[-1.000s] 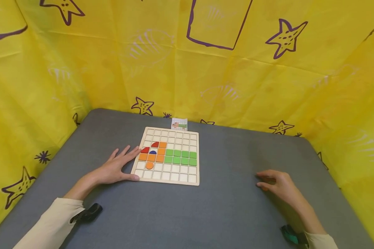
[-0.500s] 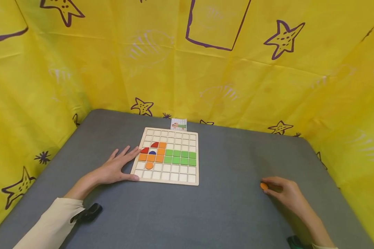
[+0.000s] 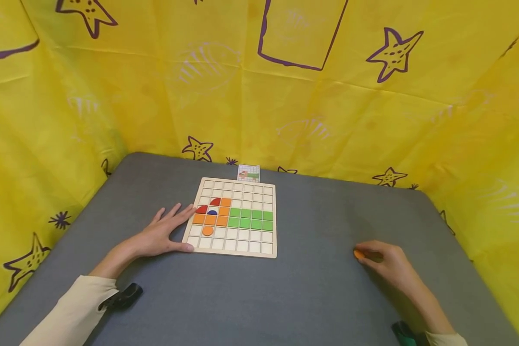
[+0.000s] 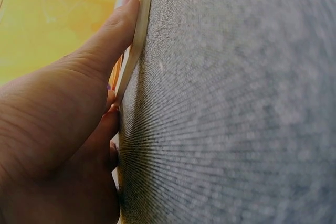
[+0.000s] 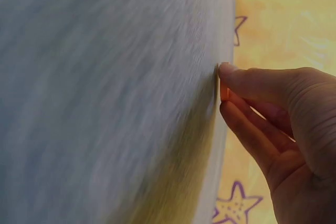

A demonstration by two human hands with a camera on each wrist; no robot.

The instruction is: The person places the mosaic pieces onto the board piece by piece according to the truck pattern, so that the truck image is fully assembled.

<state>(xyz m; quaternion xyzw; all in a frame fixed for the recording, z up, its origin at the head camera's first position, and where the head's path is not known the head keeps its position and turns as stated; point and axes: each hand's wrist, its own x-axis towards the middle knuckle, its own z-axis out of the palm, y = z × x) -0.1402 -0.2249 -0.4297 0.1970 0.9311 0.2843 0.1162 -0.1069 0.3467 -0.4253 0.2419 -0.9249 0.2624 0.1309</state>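
My left hand (image 3: 157, 236) rests at the left side of a wooden grid board (image 3: 231, 251), fingers spread and nearly straight, with the thumb on the front left corner. In the left wrist view the thumb lies along the board's edge (image 4: 137, 40). On the board are green squares (image 3: 245, 222), orange squares (image 3: 222, 220), red curved pieces (image 3: 202, 209), a blue half-round piece (image 3: 212, 212) and an orange disc (image 3: 207, 231). Off to the right, my right hand (image 3: 391, 264) pinches another orange disc (image 3: 358, 254) between thumb and fingers; the right wrist view shows this disc (image 5: 224, 88) edge-on.
A small printed card (image 3: 248, 173) with a coloured grid picture lies behind the board. The grey table (image 3: 311, 293) is bordered at the back and sides by a yellow cloth (image 3: 302, 105) with starfish drawings. Each wrist wears a dark band (image 3: 122, 297).
My right hand first shifted slightly right and nearer, then back a little to the left with the orange disc, which now shows more plainly. The left hand and board stay put.
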